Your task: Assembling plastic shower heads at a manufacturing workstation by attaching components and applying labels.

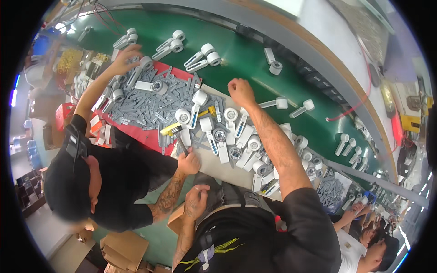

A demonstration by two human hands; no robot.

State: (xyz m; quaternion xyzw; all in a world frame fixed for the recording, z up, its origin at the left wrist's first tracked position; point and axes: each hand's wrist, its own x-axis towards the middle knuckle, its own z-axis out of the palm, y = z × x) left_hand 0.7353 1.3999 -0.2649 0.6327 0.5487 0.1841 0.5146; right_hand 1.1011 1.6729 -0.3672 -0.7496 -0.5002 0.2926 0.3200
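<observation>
My right hand (241, 92) is stretched out over the green conveyor belt (248, 45), its fingers curled in. Whatever it may hold is hidden. Close to my lap is my left hand (195, 202), also closed, and its contents do not show. Between my arms, white handheld fans (231, 114) lie in a crowded group on a beige board (214, 169), some with blue strips in their handles. Beside them a co-worker's hand (189, 162) grips a hammer with a yellow head (171, 129). The co-worker's other hand (126, 60) is over the fans at the far left.
Grey plastic strips (150, 107) are heaped on a red sheet (136, 133) to the left. More fans (208, 57) are spaced along the belt. Cardboard boxes (124, 248) stand on the floor at lower left. Other people (359, 248) sit at the lower right.
</observation>
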